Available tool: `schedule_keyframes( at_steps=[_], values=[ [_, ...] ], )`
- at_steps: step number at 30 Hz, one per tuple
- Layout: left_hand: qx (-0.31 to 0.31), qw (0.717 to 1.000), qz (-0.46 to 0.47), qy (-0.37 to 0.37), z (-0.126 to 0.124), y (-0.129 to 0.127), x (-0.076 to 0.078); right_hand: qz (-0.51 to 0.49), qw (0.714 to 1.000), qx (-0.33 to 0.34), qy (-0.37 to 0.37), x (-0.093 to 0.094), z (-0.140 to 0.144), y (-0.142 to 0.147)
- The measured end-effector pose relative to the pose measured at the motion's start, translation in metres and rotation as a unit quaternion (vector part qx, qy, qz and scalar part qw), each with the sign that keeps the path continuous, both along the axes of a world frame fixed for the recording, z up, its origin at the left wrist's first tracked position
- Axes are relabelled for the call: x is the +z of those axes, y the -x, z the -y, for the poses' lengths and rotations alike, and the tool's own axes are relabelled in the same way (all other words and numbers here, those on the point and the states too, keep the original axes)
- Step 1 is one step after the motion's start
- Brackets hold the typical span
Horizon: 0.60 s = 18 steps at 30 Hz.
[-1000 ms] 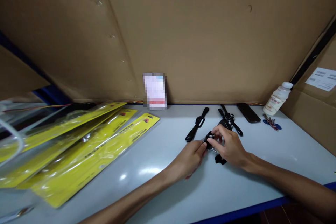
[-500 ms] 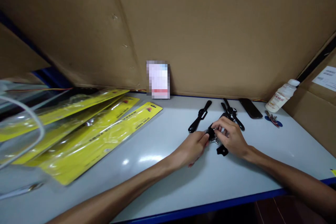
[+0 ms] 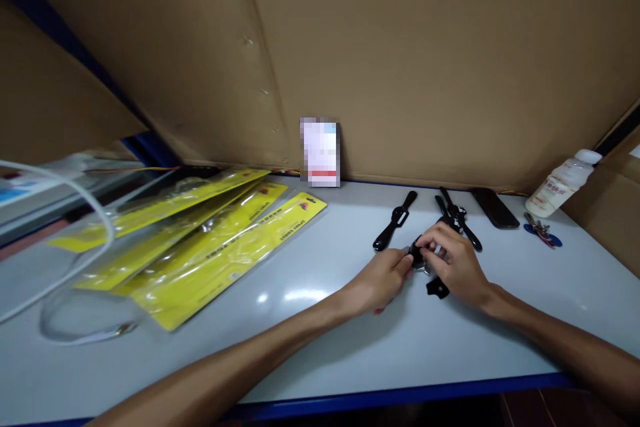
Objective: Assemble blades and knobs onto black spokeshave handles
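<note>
A black spokeshave (image 3: 416,256) is between my two hands, over the right-centre of the table. My left hand (image 3: 387,279) is closed around one end of it, hiding much of that side. The bent fingers of my right hand (image 3: 456,260) pinch it near its middle; what lies under the fingertips is hidden. Small shiny metal parts (image 3: 425,269) show just below the fingers. On the table beneath my right hand rests a small black plate (image 3: 438,288) with a hole. Another black spokeshave body (image 3: 397,219) lies beyond my left hand, and more black spokeshave bodies (image 3: 454,213) lie beyond my right.
Yellow-backed clear packages (image 3: 240,257) overlap on the left. A white cable (image 3: 95,207) loops beside them. A pixelated card or screen (image 3: 321,153) leans on the cardboard wall (image 3: 410,67). At right are a dark phone (image 3: 495,208), a bottle (image 3: 563,183) and a bunch of keys (image 3: 543,231).
The whole view has shifted, so things appear farther right and more of the left side shows. Both hands keep their hold on the spokeshave, with little visible finger movement.
</note>
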<state>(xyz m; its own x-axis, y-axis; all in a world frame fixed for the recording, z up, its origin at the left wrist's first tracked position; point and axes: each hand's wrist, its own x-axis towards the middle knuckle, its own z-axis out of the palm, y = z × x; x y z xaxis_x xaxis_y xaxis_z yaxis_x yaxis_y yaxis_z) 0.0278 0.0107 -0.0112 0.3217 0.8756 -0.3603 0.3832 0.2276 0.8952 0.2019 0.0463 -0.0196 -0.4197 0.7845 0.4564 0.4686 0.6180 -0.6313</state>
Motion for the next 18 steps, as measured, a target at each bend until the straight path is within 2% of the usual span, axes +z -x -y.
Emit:
schedule_keyframes(
  at_steps=[4, 10, 15, 18],
  values=[
    [0.007, 1.0, -0.012, 0.002, 0.0015, 0.0, 0.0038, 0.023, 0.999, -0.045, 0.021, -0.0037, -0.0003, -0.0001],
    [0.008, 1.0, -0.003, 0.01, 0.0013, -0.0007, 0.0044, 0.025, 1.0, -0.001, -0.007, 0.0018, -0.0001, 0.0006],
    [-0.008, 1.0, -0.016, -0.005, 0.0006, -0.0007, -0.0003, -0.009, 0.997, -0.028, 0.067, 0.0037, 0.0011, 0.0029],
    [-0.005, 1.0, -0.008, -0.003, 0.0005, -0.0005, -0.002, 0.002, 0.999, -0.01, 0.035, 0.0026, 0.001, 0.0025]
  ],
)
